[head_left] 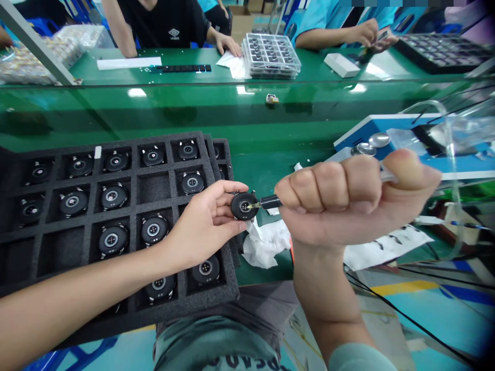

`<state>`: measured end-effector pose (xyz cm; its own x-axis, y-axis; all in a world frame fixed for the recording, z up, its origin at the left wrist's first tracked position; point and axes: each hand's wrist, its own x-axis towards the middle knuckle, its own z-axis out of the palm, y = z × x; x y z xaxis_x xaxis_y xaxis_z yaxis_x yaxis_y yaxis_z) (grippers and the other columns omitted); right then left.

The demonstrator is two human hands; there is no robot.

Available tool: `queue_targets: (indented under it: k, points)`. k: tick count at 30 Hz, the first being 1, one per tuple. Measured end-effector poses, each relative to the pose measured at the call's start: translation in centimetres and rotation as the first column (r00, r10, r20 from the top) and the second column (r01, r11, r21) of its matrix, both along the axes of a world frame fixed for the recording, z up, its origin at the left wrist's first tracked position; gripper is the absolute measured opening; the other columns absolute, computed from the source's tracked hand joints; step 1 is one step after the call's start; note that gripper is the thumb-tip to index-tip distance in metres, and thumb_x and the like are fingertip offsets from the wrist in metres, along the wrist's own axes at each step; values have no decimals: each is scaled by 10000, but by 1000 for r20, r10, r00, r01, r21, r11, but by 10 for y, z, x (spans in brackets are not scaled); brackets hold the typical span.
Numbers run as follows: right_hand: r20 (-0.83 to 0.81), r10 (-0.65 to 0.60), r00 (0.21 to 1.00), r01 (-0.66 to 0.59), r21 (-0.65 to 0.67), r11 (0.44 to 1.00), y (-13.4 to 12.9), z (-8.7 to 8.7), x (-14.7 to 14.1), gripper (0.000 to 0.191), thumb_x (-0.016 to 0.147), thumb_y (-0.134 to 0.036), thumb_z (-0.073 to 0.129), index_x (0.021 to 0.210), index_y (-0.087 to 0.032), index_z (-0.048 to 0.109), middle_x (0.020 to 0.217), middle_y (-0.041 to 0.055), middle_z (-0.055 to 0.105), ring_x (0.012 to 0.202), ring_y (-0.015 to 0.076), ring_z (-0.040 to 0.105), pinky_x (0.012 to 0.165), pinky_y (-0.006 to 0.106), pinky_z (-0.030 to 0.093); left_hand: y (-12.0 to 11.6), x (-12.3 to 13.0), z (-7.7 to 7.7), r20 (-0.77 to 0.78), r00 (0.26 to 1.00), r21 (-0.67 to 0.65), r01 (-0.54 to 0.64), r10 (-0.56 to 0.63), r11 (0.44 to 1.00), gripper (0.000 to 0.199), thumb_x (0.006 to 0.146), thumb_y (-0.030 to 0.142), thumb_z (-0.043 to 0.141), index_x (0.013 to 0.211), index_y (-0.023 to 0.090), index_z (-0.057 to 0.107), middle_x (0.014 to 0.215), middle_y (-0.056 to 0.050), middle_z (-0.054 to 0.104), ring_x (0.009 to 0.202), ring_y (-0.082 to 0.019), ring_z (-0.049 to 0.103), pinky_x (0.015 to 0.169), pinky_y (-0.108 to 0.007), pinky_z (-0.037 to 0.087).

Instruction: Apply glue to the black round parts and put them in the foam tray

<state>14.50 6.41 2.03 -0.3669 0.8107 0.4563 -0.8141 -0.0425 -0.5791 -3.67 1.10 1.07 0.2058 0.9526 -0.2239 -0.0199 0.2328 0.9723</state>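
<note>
Between the fingers and thumb of my left hand [209,221] is a round black watch body [240,207], its back with the pale sensor ring facing up. My right hand [336,198] is wrapped in a fist round a dark-tipped dispenser [268,202], whose thin yellowish tip meets the watch back near the sensor ring. Under my left forearm lies a black foam tray [228,288], its compartments holding several similar watch bodies, a few compartments bare.
Crumpled white tissue [266,245] lies right of the tray. A blue and white machine [371,126] with a clear hose stands at the right. Across the bench [154,123], people sit near stacked clear trays [270,56] and a black tray [441,54].
</note>
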Motion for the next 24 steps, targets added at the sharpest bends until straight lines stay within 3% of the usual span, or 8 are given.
queue_targets:
  k: [19,24]
  points:
    - [86,-15,996,13,21,1000,7,-3,9,675,954,-364,595,464,-207,159,423,-76,124,412,96,116,458,312,256,1,-1,0,15,999,-8,-28,28,1000,507,742,51,766,1199,158,573,1005,-36,721,869,-135,685,852,-299,557]
    - [-17,81,997,-76,173,982,16,-11,12,632,935,-435,594,455,-237,234,404,-76,197,376,103,187,449,319,278,0,-2,-1,17,999,-6,-29,29,1000,510,752,52,759,1215,143,565,1013,-38,719,874,-123,677,847,-282,552]
